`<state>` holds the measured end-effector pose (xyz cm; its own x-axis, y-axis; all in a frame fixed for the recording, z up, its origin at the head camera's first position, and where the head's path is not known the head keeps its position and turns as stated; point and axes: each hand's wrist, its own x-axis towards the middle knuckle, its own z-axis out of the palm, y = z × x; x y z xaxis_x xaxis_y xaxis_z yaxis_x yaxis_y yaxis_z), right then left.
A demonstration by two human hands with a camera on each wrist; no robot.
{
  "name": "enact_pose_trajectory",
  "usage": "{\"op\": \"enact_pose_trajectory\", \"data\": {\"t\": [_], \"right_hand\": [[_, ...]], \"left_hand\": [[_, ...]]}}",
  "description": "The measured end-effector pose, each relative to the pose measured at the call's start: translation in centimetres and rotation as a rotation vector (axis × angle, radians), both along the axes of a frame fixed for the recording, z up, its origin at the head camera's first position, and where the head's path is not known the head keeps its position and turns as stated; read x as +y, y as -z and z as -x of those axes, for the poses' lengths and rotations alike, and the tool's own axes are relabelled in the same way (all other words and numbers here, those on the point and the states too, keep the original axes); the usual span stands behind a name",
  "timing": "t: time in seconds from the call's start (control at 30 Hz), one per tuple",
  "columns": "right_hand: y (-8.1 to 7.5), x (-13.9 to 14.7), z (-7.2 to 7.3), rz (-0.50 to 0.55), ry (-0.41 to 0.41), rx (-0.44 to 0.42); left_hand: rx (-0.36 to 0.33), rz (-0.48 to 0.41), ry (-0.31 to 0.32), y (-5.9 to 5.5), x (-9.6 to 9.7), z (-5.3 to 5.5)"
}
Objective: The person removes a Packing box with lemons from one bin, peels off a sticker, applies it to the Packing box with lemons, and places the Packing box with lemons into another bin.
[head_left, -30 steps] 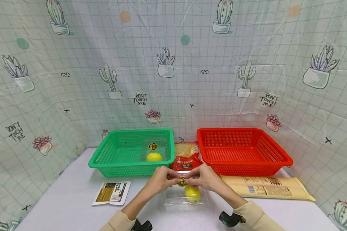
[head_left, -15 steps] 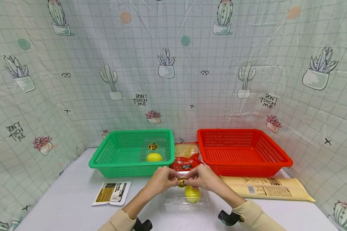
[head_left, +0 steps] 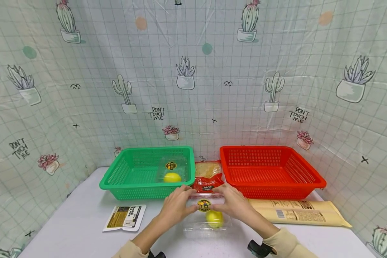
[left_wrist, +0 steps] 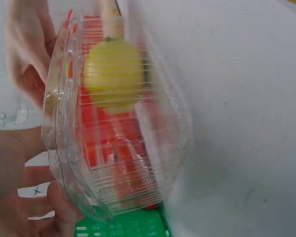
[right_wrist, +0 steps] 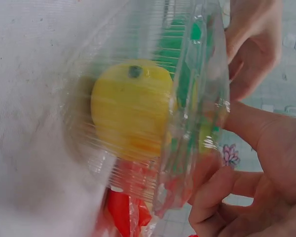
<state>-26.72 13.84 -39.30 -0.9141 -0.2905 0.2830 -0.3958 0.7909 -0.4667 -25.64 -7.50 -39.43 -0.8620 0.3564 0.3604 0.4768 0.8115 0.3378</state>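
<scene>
A clear plastic clamshell box (head_left: 196, 225) with its lid down stands on the table in front of me. Inside it, towards the right, lies a yellow lemon (head_left: 214, 219), also seen through the ribbed wall in both wrist views. A round black and yellow sticker (head_left: 204, 205) is on the lid. My left hand (head_left: 177, 205) rests on the box's left side, thumb beside the sticker and fingers spread towards the far edge. From the other side my right hand (head_left: 234, 203) lies likewise, thumb at the sticker's right. Neither hand pinches anything; some fingertips are hidden in the head view.
At the back left, a green basket (head_left: 148, 193) holds a similar clear box (head_left: 180, 163) with a lemon. A red basket (head_left: 274, 188) stands back right. Between them lies a red food bag (head_left: 208, 175). A small pouch (head_left: 125, 218) is left, a long beige packet (head_left: 300, 213) right.
Both hands held their fingertips together at the sticker before. Now they have spread apart over the lid, and the sticker shows whole. The box has stayed roughly in place.
</scene>
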Motion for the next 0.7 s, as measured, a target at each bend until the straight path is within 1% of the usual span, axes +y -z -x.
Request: {"op": "enact_pose_trajectory", "data": {"t": [0.1, 0.23, 0.3, 0.4, 0.47, 0.53, 0.6, 0.7], "right_hand": [[0.2, -0.3, -0.1, -0.007, 0.002, -0.014], [0.3, -0.6, 0.0, -0.040, -0.029, -0.038], [0.2, -0.5, 0.1, -0.039, -0.050, -0.050], [0.1, -0.1, 0.5, -0.007, -0.088, -0.047], [0.1, 0.1, 0.8, 0.011, -0.113, -0.030], [0.2, 0.1, 1.1, 0.016, -0.117, -0.006], [0.3, 0.0, 1.3, 0.012, -0.096, 0.015], [0.6, -0.4, 1.6, 0.003, -0.036, 0.033]], "left_hand": [[-0.032, 0.016, 0.017, 0.3, 0.1, 0.2], [-0.077, 0.039, 0.047, 0.3, 0.0, 0.6], [-0.090, 0.041, 0.066, 0.3, -0.1, 0.7], [-0.076, 0.026, 0.099, 0.2, -0.2, 1.1], [-0.053, 0.007, 0.120, 0.2, -0.3, 1.3], [-0.024, -0.010, 0.130, 0.3, -0.3, 1.5], [0.008, -0.019, 0.122, 0.5, -0.1, 1.6], [0.045, -0.032, 0.082, 0.8, 0.3, 1.9]]}}
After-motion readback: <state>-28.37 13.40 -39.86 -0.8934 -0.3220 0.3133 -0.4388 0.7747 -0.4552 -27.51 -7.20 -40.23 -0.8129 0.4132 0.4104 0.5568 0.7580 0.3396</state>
